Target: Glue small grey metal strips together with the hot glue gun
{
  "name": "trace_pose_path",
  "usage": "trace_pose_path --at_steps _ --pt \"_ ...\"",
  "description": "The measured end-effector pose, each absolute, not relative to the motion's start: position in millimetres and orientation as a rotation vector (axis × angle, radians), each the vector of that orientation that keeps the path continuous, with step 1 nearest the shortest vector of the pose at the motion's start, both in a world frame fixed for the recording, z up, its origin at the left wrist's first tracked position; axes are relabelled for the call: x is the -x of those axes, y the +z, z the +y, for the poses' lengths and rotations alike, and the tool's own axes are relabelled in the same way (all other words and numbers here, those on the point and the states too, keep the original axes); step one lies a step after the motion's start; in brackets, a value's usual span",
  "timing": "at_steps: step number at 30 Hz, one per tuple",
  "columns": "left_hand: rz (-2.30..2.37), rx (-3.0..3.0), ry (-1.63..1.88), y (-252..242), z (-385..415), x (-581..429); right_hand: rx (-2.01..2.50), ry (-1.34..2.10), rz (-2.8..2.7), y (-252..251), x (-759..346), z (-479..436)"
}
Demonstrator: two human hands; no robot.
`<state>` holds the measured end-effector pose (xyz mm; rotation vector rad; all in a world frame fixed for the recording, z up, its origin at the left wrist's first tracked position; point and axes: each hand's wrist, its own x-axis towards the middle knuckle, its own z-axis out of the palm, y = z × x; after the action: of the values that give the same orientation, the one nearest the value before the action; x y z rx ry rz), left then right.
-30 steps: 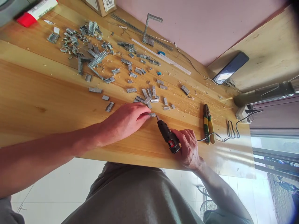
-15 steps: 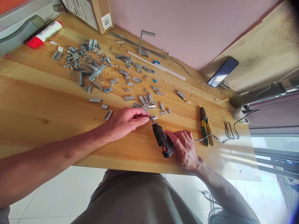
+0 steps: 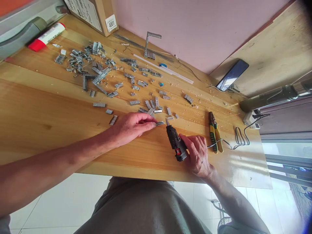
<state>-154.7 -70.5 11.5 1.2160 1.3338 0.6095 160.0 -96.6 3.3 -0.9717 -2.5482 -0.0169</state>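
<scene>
Between thumb and fingers, my left hand (image 3: 133, 128) pinches a small grey strip piece (image 3: 160, 123) just above the wooden table (image 3: 117, 159). My right hand (image 3: 197, 154) is wrapped round the handle of a black hot glue gun (image 3: 175, 143). The gun's metal nozzle points up and away, a little to the right of the pinched piece and apart from it. Several loose grey strip pieces (image 3: 157, 102) lie just beyond my left fingers. Part of the held piece is hidden behind my fingers.
Pliers (image 3: 214, 133) with yellow-green handles lie right of the gun, beside its cable (image 3: 240, 138). A pile of grey pieces (image 3: 78, 60), a red-capped white tube (image 3: 47, 36) and a cardboard box (image 3: 104, 16) are at the back left. A phone (image 3: 232, 75) leans at the back right.
My right hand has moved the glue gun to the right, so its nozzle is now away from the grey piece. My left hand has stayed in place.
</scene>
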Motion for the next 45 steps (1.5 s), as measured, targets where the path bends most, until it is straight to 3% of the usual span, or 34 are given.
trace_pose_path --at_steps 13,32,45 --pt "1.355 -1.264 0.629 7 -69 155 0.963 0.002 -2.587 4 -163 -96" --pt "1.422 -2.130 0.763 -17 -81 149 0.935 0.148 -2.664 -3 -165 -98" --pt "1.395 -2.154 0.745 -18 -81 151 0.931 0.179 -2.675 0 -162 -94"
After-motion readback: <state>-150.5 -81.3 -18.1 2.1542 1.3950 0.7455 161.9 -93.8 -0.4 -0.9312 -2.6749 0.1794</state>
